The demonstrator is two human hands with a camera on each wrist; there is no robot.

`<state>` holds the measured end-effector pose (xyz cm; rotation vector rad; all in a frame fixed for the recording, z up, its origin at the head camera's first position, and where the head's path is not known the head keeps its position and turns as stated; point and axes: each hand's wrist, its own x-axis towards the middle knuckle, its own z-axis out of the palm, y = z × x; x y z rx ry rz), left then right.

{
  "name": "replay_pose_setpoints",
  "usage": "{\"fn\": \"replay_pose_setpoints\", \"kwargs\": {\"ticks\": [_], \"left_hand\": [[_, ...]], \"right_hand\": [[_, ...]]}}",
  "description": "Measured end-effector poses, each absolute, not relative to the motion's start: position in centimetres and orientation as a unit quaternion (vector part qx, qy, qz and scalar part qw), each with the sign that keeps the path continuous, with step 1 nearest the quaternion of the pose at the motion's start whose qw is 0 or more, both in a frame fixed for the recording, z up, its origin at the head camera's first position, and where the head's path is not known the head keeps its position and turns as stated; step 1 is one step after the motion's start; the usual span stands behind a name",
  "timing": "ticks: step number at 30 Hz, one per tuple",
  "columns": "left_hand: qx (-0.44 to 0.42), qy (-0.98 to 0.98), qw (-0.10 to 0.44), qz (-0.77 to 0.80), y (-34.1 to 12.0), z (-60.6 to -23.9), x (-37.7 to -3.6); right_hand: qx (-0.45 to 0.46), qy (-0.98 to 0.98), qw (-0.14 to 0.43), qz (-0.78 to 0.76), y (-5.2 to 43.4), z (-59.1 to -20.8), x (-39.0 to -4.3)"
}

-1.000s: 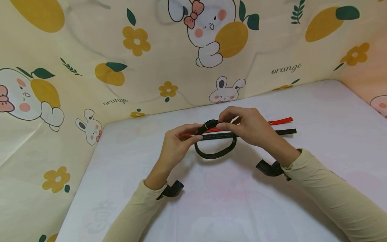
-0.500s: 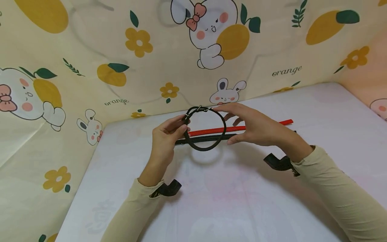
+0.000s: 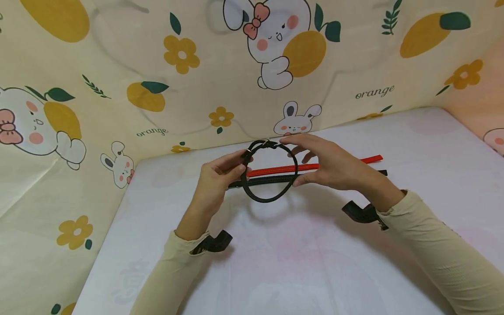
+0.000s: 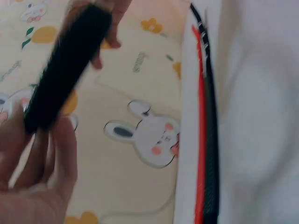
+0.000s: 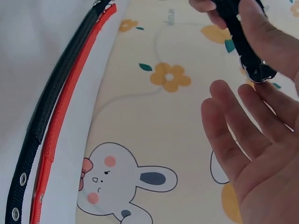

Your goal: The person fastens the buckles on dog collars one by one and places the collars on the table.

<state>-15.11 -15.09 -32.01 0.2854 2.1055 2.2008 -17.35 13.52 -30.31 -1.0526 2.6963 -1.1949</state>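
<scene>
Aloft, a light, pliable buckled black collar [image 3: 269,171], pinched between left hand [image 3: 217,178] and right hand [image 3: 328,164], best held near its buckle

A black looped collar [image 3: 269,171], red strap [image 3: 311,166], black strap [image 3: 263,180], and cream rabbit-and-orange patterned cloth [image 3: 118,87].
</scene>
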Motion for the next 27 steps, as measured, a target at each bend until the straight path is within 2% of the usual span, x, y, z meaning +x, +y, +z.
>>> {"fn": "replay_pose_setpoints", "kwargs": {"ticks": [4, 7, 10, 17, 27], "left_hand": [[0.196, 0.698, 0.108, 0.681, -16.8, -31.5, -15.3], [0.272, 0.716, 0.131, 0.630, -17.8, -31.2, -15.4], [0.312, 0.734, 0.117, 0.592, -18.1, -31.2, -15.4], [0.314, 0.745, 0.070, 0.584, -17.7, -31.6, -15.7], [0.285, 0.776, 0.024, 0.562, -17.8, -31.7, -15.9]], "right_hand": [[-0.327, 0.857, 0.008, -0.397, 13.4, -30.3, -17.2], [-0.328, 0.854, 0.006, -0.403, 13.3, -30.4, -17.1], [-0.337, 0.853, -0.005, -0.398, 13.1, -30.6, -17.2], [-0.350, 0.851, -0.032, -0.390, 12.8, -31.0, -17.2], [-0.339, 0.867, 0.003, -0.366, 12.7, -31.1, -17.0]]}}
